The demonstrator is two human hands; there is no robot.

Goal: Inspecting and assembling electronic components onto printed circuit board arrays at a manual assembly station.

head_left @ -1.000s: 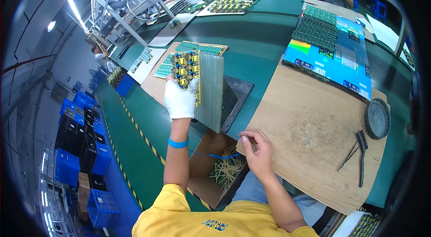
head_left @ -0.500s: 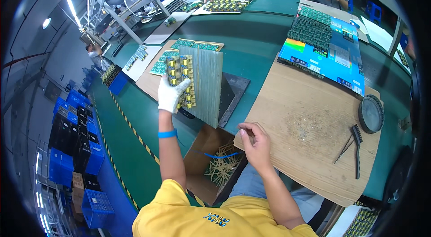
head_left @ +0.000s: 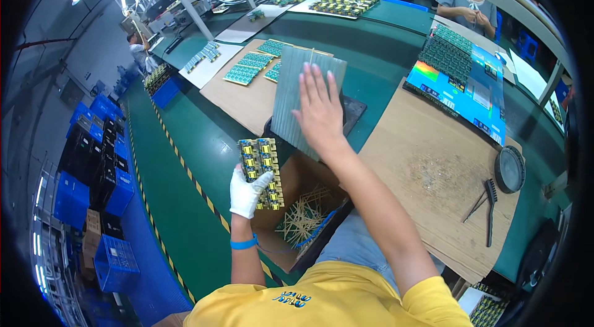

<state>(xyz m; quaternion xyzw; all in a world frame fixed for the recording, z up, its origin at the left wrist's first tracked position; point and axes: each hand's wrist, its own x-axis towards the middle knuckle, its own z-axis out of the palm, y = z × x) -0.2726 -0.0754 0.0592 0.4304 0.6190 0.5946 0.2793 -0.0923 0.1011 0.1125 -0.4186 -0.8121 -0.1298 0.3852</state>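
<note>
In my white-gloved left hand [head_left: 246,196] is a circuit board panel [head_left: 267,165] carrying rows of yellow and black components, held over the green edge near an open cardboard box. My bare right hand [head_left: 323,113] lies with fingers stretched out against the face of a grey-green ribbed plate [head_left: 288,89] that stands tilted on the bench. A dark flat base [head_left: 354,115] shows partly behind the plate. Beyond it, several green circuit boards [head_left: 249,67] lie on a cardboard sheet [head_left: 216,93], some partly hidden by the plate.
Thin pale strips fill the open box [head_left: 306,219] below. On the cardboard at right [head_left: 402,141] are crumbs, a round dark dish [head_left: 510,169], a black brush [head_left: 490,209] and tweezers [head_left: 474,206]. Stacked green boards [head_left: 445,58] rest on a blue printed sheet. Co-workers sit across the bench.
My left hand has brought the board panel down and toward me, away from the ribbed plate. My right hand has risen from the cardboard's edge onto the plate, fingers now spread flat.
</note>
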